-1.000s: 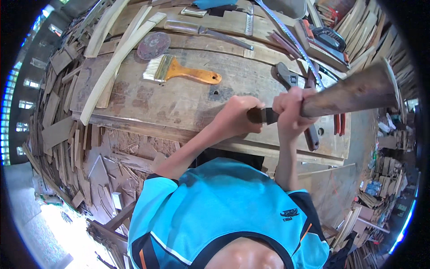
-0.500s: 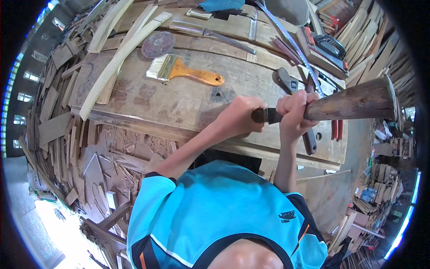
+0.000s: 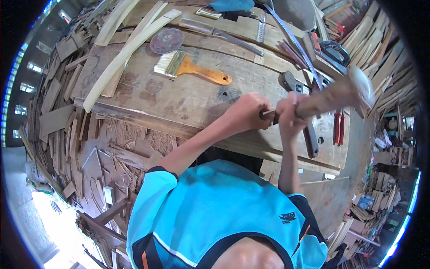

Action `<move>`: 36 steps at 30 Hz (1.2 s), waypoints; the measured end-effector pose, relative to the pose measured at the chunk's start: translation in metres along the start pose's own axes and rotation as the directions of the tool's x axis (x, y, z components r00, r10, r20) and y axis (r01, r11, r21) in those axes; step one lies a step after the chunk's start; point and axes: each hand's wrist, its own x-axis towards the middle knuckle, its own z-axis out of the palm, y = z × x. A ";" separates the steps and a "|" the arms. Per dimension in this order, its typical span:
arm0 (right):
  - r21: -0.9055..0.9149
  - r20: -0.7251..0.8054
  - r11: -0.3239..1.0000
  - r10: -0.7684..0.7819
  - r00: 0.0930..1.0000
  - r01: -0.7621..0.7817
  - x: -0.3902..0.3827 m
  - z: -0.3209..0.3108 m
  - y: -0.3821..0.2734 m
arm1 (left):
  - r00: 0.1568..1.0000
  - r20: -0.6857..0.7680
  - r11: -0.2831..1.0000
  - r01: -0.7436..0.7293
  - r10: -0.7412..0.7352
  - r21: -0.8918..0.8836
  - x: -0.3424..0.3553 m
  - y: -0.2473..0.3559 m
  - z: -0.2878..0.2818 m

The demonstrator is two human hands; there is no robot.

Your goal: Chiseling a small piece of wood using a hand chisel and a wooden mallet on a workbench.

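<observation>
Nearest is the person's blue shirt (image 3: 215, 201), well on the near side of the brush (image 3: 204, 74), which serves as landmark here. Just to the near right of the brush, the left hand (image 3: 254, 110) is curled into a narrow fist round the thin end of a wooden tool (image 3: 323, 99); the fingers hide most of that end. Beside it, farther right of the brush, the right hand (image 3: 289, 114) is wrapped round the shaft near the left fist. The tool widens away to the right of the brush, its pale, flared end blurred.

With both grips crowded toward the thin end, the heavy-looking far end could tip or twist if the right hand loosens. Swung low, it could knock the wrench (image 3: 311, 141) or the red-handled pliers (image 3: 339, 128), both right of the brush. Should the thin end be sharp, which I cannot tell, a slip could hurt the left palm.

Beyond the brush, to its left, lies a round disc (image 3: 167, 41); straight beyond it, a wooden-handled blade (image 3: 197, 27); to the far right, a grey bucket (image 3: 295, 14).
</observation>
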 end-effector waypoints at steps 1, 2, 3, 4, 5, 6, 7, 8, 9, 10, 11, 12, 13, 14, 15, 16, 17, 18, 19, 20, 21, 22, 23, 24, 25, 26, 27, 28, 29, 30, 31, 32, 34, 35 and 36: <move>0.032 -0.004 0.999 -0.029 1.000 0.029 0.000 -0.002 0.001 | 1.000 -0.013 0.999 0.014 -0.013 0.037 0.000 -0.001 0.002; 0.071 0.029 0.989 -0.130 0.991 0.128 0.005 -0.005 0.000 | 0.998 -0.048 0.999 -0.039 0.041 0.031 0.001 -0.002 0.001; 0.196 -0.051 0.975 -0.095 0.994 0.103 0.012 -0.011 -0.003 | 0.990 -0.099 0.992 0.095 -0.103 -0.083 -0.002 -0.001 0.003; 0.120 -0.155 0.990 -0.052 0.986 0.071 0.021 -0.019 -0.010 | 0.963 -0.120 0.955 0.213 -0.240 -0.207 -0.003 0.000 0.001; 0.162 -0.175 0.984 -0.038 0.984 0.067 0.031 -0.027 -0.018 | 0.962 -0.126 0.957 0.214 -0.241 -0.195 -0.004 0.000 -0.002; 0.355 -0.130 0.932 -0.031 0.991 0.076 0.039 -0.034 -0.025 | 0.966 -0.140 0.966 0.192 -0.217 -0.175 -0.005 0.000 -0.004; 0.330 -0.069 0.939 -0.082 0.994 0.100 0.044 -0.038 -0.031 | 0.969 -0.173 0.976 0.151 -0.178 -0.159 -0.005 0.000 -0.006; 0.388 -0.095 0.919 -0.039 0.995 0.073 0.046 -0.040 -0.036 | 0.974 -0.119 0.963 0.162 -0.190 -0.216 -0.006 0.000 -0.007; 0.451 -0.154 0.892 0.036 0.987 0.038 0.046 -0.042 -0.039 | 0.975 -0.077 0.959 0.186 -0.207 -0.214 -0.007 0.000 -0.007; 0.454 -0.136 0.890 0.017 0.991 0.047 0.043 -0.041 -0.039 | 0.962 -0.041 0.883 0.230 -0.269 -0.409 -0.008 0.000 -0.006; 0.447 -0.146 0.894 0.025 0.989 0.043 0.038 -0.039 -0.039 | 0.939 0.033 0.761 0.297 -0.342 -0.577 -0.009 0.000 -0.004; 0.409 -0.132 0.912 0.017 0.991 0.039 0.033 -0.037 -0.037 | 0.939 0.089 0.676 0.303 -0.333 -0.672 -0.010 -0.001 -0.005; 0.380 -0.149 0.924 0.028 0.988 0.031 0.029 -0.036 -0.035 | 0.944 0.078 0.675 0.287 -0.322 -0.680 -0.012 0.000 -0.006; 0.369 -0.163 0.929 0.030 0.986 0.032 0.026 -0.035 -0.033 | 0.946 0.083 0.633 0.274 -0.314 -0.724 -0.014 0.001 -0.007; 0.374 -0.131 0.926 -0.005 0.991 0.054 0.024 -0.036 -0.031 | 0.952 0.078 0.590 0.246 -0.296 -0.769 -0.016 0.002 -0.008; 0.337 -0.133 0.941 0.040 0.990 0.007 0.023 -0.037 -0.029 | 0.968 0.053 0.618 0.197 -0.244 -0.761 -0.016 0.004 -0.009; 0.304 -0.162 0.951 0.105 0.981 -0.052 0.022 -0.038 -0.028 | 0.968 0.058 0.622 0.203 -0.246 -0.756 -0.018 0.005 -0.011; 0.314 -0.126 0.947 0.105 0.986 -0.061 0.023 -0.041 -0.027 | 0.971 0.033 0.590 0.172 -0.238 -0.789 -0.020 0.008 -0.012; 0.319 -0.093 0.947 0.074 0.993 -0.040 0.022 -0.044 -0.026 | 0.972 0.019 0.559 0.150 -0.234 -0.816 -0.022 0.010 -0.013; 0.275 -0.083 0.953 0.153 0.985 -0.125 0.022 -0.047 -0.025 | 0.972 0.009 0.556 0.143 -0.236 -0.819 -0.024 0.011 -0.015; 0.226 -0.084 0.949 0.246 0.966 -0.222 0.021 -0.049 -0.023 | 0.971 0.032 0.489 0.147 -0.235 -0.860 -0.027 0.012 -0.018; 0.192 -0.079 0.952 0.257 0.963 -0.238 0.020 -0.052 -0.021 | 0.973 0.046 0.416 0.139 -0.224 -0.899 -0.028 0.013 -0.019; 0.201 -0.065 0.952 0.249 0.966 -0.232 0.018 -0.054 -0.018 | 0.970 0.052 0.419 0.150 -0.236 -0.895 -0.028 0.013 -0.020; 0.110 -0.052 0.955 0.281 0.958 -0.274 0.016 -0.056 -0.015 | 0.982 0.026 0.386 0.099 -0.189 -0.917 -0.029 0.013 -0.020; 0.016 -0.062 0.952 0.306 0.950 -0.305 0.015 -0.058 -0.012 | 0.988 0.009 0.354 0.063 -0.152 -0.933 -0.029 0.013 -0.020; -0.014 -0.070 0.940 0.340 0.938 -0.342 0.012 -0.059 -0.009 | 0.989 -0.007 0.355 0.046 -0.145 -0.934 -0.030 0.012 -0.021; -0.007 -0.048 0.936 0.352 0.935 -0.352 0.012 -0.060 -0.006 | 0.989 -0.012 0.316 0.035 -0.146 -0.948 -0.032 0.012 -0.021; -0.313 -0.020 0.940 0.136 0.990 -0.136 0.010 -0.061 -0.004 | 0.988 -0.013 0.276 0.029 -0.152 -0.961 -0.033 0.012 -0.022; -0.591 0.047 0.805 -0.032 0.998 0.054 0.010 -0.062 -0.003 | 0.989 -0.021 0.281 0.022 -0.150 -0.960 -0.035 0.012 -0.022; -0.657 0.091 0.748 -0.046 0.995 0.095 0.008 -0.062 -0.003 | 0.986 -0.004 0.095 0.012 -0.167 -0.995 -0.037 0.012 -0.023; -0.649 0.111 0.753 -0.049 0.993 0.110 0.008 -0.062 -0.003 | 0.981 0.019 -0.080 0.004 -0.191 -0.997 -0.039 0.012 -0.023; -0.696 0.146 0.708 -0.025 0.989 0.120 0.006 -0.062 -0.005 | 0.982 0.007 -0.087 -0.010 -0.189 -0.996 -0.040 0.011 -0.023; -0.736 0.197 0.670 0.078 0.977 0.095 0.004 -0.060 -0.007 | 0.991 0.010 -0.307 -0.033 -0.136 -0.951 -0.043 0.009 -0.024; -0.730 0.206 0.677 0.091 0.974 0.091 0.003 -0.058 -0.007 | 0.989 0.003 -0.282 -0.039 -0.147 -0.959 -0.044 0.009 -0.024; -0.745 0.224 0.662 0.130 0.966 0.084 0.002 -0.057 -0.007 | 0.991 -0.011 -0.278 -0.047 -0.130 -0.959 -0.045 0.008 -0.025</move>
